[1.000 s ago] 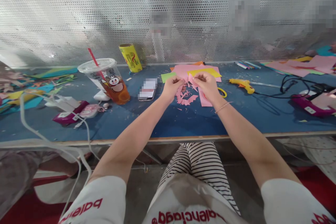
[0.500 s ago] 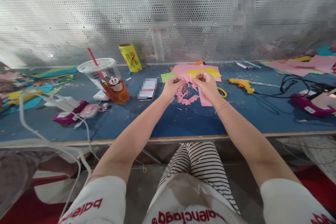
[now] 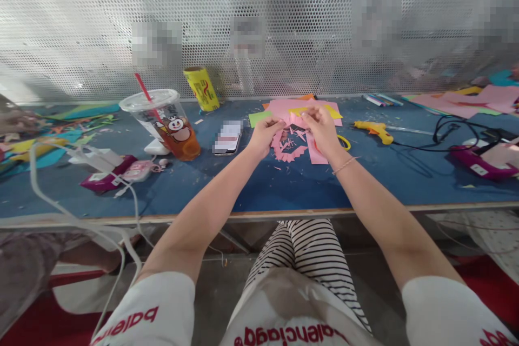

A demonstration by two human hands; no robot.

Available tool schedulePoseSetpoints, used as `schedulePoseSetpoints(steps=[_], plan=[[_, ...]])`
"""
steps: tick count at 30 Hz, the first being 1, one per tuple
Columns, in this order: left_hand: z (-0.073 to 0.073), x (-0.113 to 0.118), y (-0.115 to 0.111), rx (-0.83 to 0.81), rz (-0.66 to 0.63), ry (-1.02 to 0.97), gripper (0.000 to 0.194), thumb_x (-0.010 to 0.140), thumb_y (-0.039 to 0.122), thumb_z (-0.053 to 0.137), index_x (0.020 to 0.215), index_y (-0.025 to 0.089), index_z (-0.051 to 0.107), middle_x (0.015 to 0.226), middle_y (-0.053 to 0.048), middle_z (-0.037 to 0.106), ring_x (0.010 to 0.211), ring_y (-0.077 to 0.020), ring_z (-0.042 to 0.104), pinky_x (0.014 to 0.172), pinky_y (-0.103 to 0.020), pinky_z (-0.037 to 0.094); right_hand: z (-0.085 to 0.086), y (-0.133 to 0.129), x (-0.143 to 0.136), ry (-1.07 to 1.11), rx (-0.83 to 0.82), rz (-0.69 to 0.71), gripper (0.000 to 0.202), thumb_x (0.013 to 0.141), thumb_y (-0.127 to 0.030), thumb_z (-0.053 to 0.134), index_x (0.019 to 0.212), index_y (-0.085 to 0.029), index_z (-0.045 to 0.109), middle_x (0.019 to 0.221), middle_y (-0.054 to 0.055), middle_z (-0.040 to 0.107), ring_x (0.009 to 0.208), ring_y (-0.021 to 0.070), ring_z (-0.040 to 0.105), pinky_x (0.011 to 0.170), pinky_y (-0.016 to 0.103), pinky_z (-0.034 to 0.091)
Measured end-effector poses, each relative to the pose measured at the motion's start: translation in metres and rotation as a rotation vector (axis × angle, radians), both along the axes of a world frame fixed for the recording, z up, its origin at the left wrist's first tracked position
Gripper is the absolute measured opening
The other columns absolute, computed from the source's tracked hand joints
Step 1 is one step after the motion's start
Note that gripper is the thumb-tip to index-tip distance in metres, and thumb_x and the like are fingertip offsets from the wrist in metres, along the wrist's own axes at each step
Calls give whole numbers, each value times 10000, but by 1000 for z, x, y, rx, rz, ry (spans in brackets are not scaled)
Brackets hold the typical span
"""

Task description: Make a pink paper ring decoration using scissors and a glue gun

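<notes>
Between my two hands is a small pink paper piece (image 3: pixel 295 119), pinched at its sides. My left hand (image 3: pixel 265 135) is closed on its left side, and my right hand (image 3: pixel 321 128) grips the right. Just below them, pink paper scraps (image 3: pixel 288 152) lie in a rough ring on the blue table (image 3: pixel 259 189). Behind the hands are pink sheets (image 3: pixel 279 106), a yellow sheet (image 3: pixel 334 112) and a green sheet (image 3: pixel 258 118). Yellow scissor handles (image 3: pixel 344 142) show beside my right hand.
A phone (image 3: pixel 228 137), a drink cup with a red straw (image 3: pixel 178 132) and a yellow roll (image 3: pixel 201 90) stand or lie to the left. A yellow glue gun (image 3: pixel 375 131) with a black cable is at the right. Purple power strips (image 3: pixel 482 163) sit at both sides. A perforated panel (image 3: pixel 284 65) rises behind.
The fingers of my right hand have shifted slightly, and the pink piece between my hands has turned and now looks flatter. My left hand has barely moved.
</notes>
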State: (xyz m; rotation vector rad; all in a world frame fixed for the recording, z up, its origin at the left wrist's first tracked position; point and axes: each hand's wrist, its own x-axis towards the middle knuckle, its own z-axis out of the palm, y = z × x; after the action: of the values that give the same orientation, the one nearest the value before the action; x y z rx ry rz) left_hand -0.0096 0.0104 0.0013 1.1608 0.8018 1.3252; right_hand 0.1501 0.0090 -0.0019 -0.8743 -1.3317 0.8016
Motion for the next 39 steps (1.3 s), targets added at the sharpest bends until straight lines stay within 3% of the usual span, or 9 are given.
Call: schedulePoseSetpoints(steps=[5,9,14,18,22,26,29,32,39], plan=[[3,-1,-2,-120,-48,-92,103,711,122,643,712,154,545,635,-2,612,538,-107,598,612,-293,532,-2,1,-1,104,-146,145,330,736,-412,614,974,-261,443,993,15,586,903,136,585,769,290,496],[4,-4,3,-199,-47,-127,98,723,96,627,712,147,544,695,-27,640,556,-108,605,675,-328,550,-10,13,4,44,-187,86,348,696,-455,651,915,-241,487,938,9,595,914,140,583,822,292,469],[2,-11,14,-282,8,-169,124,735,38,564,688,142,516,715,-36,647,539,-103,596,723,-371,560,-23,24,15,69,-508,161,391,729,-570,564,932,-238,522,872,42,627,855,179,618,787,335,488],[-2,-17,22,-270,36,-189,171,720,0,534,661,148,472,712,-25,638,554,-85,595,700,-321,557,-31,21,22,-149,-426,298,427,654,-376,700,1016,-211,542,881,37,652,889,167,622,867,326,460],[-6,-19,27,-262,58,-191,141,700,22,549,669,144,485,689,-25,631,556,-83,589,669,-297,553,-36,19,20,-375,-317,246,468,576,-168,725,1015,-168,564,798,8,632,768,138,604,818,330,474],[-8,-19,29,-242,105,-186,112,668,34,556,647,128,499,604,-22,594,547,-92,583,640,-288,548,-34,19,17,-200,-362,234,326,619,-130,669,930,-165,577,746,-8,589,691,104,591,692,278,510],[-10,-18,29,-185,142,-161,136,656,50,573,630,138,473,578,-6,575,583,-99,606,649,-279,540,-30,19,17,-63,-387,270,254,641,-132,647,881,-172,573,755,-13,577,679,89,597,682,263,531],[-11,-19,29,-159,131,-124,129,653,70,579,642,144,474,602,-12,596,589,-104,614,651,-285,533,-28,19,17,-22,-335,250,223,649,-147,641,860,-177,576,781,-10,571,706,88,593,692,267,544],[-9,-20,28,-158,117,-35,199,611,89,590,748,178,477,690,-17,649,567,-122,617,472,-209,424,-25,19,17,8,-288,163,219,624,-174,612,838,-187,565,798,-19,532,708,83,544,608,219,509]])
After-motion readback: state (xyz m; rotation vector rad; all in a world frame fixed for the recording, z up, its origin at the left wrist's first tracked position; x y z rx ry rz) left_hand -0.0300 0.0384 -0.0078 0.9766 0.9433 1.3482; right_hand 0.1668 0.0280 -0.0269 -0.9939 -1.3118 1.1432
